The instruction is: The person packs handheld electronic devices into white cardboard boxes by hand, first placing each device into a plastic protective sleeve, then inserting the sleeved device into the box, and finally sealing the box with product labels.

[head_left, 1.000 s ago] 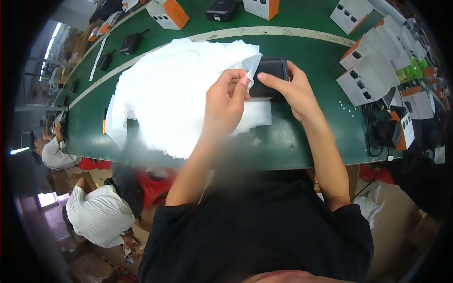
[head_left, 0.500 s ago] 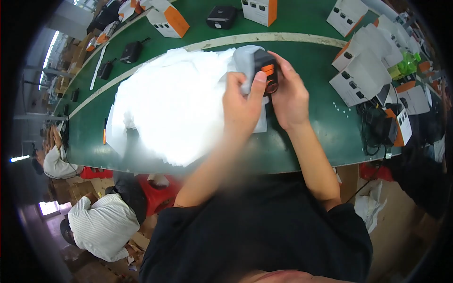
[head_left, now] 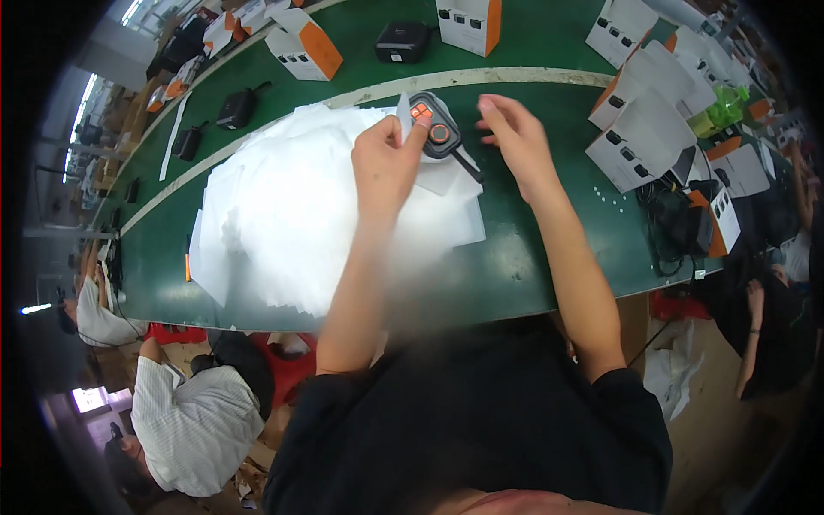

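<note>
Left hand (head_left: 386,163) pinches black device (head_left: 436,126); right hand (head_left: 513,137) beside

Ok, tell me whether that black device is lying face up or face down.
Face up: the black device shows its orange buttons, lying on white sheets.

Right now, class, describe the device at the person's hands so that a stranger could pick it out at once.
Find the green workbench and its heap of white sheets. At the heap's far edge, by the left hand, sits a small black device. Unlike the plain black units nearby, it shows orange buttons.
</note>
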Motion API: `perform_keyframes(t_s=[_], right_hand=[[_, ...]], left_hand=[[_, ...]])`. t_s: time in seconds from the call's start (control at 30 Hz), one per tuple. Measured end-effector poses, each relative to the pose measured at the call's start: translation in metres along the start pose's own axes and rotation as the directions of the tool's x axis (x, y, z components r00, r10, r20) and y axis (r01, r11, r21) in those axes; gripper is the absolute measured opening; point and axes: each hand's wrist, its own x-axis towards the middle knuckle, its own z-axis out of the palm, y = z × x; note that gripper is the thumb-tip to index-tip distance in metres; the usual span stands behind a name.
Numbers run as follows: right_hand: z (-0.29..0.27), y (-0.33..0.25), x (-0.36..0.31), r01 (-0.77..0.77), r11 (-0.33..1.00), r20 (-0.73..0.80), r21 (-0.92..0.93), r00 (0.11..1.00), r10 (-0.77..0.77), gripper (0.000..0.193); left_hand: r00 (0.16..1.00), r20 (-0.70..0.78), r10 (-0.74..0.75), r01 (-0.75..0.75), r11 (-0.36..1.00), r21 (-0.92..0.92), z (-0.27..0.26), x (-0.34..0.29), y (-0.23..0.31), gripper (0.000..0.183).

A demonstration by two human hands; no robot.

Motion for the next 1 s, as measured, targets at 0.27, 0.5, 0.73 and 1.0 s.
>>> perform_keyframes(t_s=[0.27,0.5,0.73,1.0], right_hand=[[0.034,-0.017,0.024,0.004,0.936,0.389,-0.352,0.91,0.143,0.03],[0.04,-0.008,0.016,-0.144,0.944,0.369,-0.298,0.894,0.253,0.031],[0.041,-0.023,0.027,0.21,0.837,0.468,-0.505,0.882,0.061,0.031],[-0.034,-0.071,-0.003,0.042,0.996,0.553,-0.079,0.833,0.008,0.069]], left_hand=[[0.938,0.269,-0.218,0.311,0.871,-0.38,-0.028,-0.001,-0.022,0.031],[0.918,0.329,-0.223,0.369,0.786,-0.495,-0.038,-0.004,-0.036,0.025],[0.951,0.239,-0.196,0.294,0.816,-0.498,-0.038,-0.004,-0.026,0.02],[0.974,0.218,0.055,0.124,0.679,-0.723,0.002,0.017,0.072,0.043]])
